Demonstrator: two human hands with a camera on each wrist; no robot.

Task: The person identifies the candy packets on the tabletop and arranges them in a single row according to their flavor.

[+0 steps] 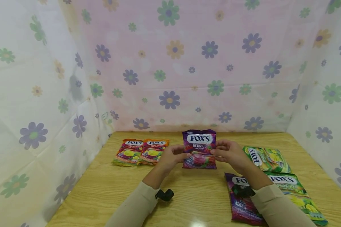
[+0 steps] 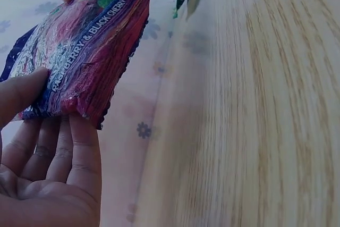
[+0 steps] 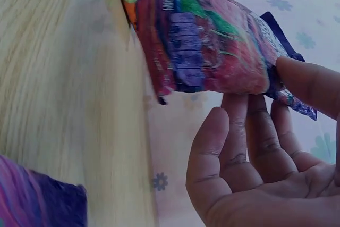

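Observation:
Both hands hold up a purple Fox's Berries candy bag (image 1: 199,148) in front of the person, its printed front facing the head camera. My left hand (image 1: 170,159) pinches the bag's left edge, thumb on the front and fingers behind. On the opposite edge, my right hand (image 1: 233,156) grips it the same way. In the left wrist view the bag (image 2: 87,46) shows "Raspberry & Black Cherry" lettering above the left hand (image 2: 50,168). The right wrist view has the bag (image 3: 212,41) tilted between thumb and fingers of the right hand (image 3: 265,163).
Two red-orange Fox's Fruits bags (image 1: 154,151) lie side by side at the table's left. On the right are two green-yellow Fox's bags (image 1: 272,160) and another purple Berries bag (image 1: 241,205), partly under the right forearm. Flowered cloth (image 1: 170,78) walls surround the wooden table (image 1: 193,195).

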